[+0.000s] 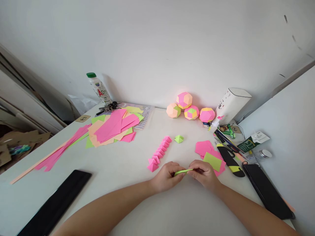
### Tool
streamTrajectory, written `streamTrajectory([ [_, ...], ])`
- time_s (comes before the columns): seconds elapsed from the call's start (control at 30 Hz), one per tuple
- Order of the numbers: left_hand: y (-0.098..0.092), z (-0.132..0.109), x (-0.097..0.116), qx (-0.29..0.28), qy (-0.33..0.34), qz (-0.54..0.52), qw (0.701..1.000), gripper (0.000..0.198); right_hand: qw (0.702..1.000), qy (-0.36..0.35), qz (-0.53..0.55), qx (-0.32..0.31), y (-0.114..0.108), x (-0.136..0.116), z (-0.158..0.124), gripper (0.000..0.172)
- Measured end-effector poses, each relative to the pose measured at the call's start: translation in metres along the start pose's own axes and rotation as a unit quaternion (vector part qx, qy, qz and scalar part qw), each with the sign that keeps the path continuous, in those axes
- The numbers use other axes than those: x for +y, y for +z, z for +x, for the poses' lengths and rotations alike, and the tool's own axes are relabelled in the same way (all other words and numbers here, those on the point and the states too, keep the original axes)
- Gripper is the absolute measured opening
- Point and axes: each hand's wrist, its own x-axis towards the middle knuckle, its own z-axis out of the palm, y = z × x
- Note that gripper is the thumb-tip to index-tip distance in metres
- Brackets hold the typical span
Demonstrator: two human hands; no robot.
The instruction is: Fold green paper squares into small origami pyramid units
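Note:
Between my two hands is a folded piece of green paper (pixel 182 172), seen nearly edge-on. My left hand (pixel 166 177) pinches its left end, and my right hand (pixel 203 173) pinches its right end with the fingertips. Just beyond my left hand runs a slanting row of pink folded paper pieces (pixel 159 153). One green folded paper piece (pixel 179 139) stands alone to the right of that row. Beside my right hand, a green paper sheet (pixel 212 161) lies on top of several pink paper sheets (pixel 204 147).
Against the wall are several paper balls (pixel 184 100) and a white container (pixel 232 105). A utility knife (pixel 231 160), scissors (pixel 230 149) and a black case (pixel 267 190) lie at right. Paper sheets (pixel 110 126), paper strips (pixel 59 149), a bottle (pixel 99 89) and a black slab (pixel 56 201) occupy the left.

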Motion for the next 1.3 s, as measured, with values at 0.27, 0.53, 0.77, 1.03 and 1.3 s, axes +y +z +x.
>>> streamTrajectory([
  [0.27, 0.000, 0.000, -0.001, -0.001, -0.007, -0.009, 1.000, 0.035, 1.000, 0.014, 0.023, 0.000, 0.000, -0.001, 0.000, 0.013],
  [0.53, 0.000, 0.000, -0.002, 0.004, -0.009, -0.015, 1.000, 0.039, 0.993, 0.069, 0.093, -0.004, -0.002, 0.001, 0.001, 0.013],
  [0.77, 0.000, -0.001, -0.002, 0.007, -0.016, -0.023, 1.000, 0.038, 0.988, 0.103, 0.115, -0.003, -0.005, 0.008, 0.001, 0.017],
  [1.03, 0.001, -0.001, -0.003, 0.005, -0.027, -0.030, 0.999, 0.037, 0.983, 0.119, 0.139, -0.012, -0.007, 0.015, 0.001, 0.017],
  [1.3, 0.000, -0.001, -0.001, 0.000, -0.042, -0.032, 0.999, 0.026, 0.982, 0.132, 0.139, 0.000, -0.007, 0.013, 0.002, 0.018],
])
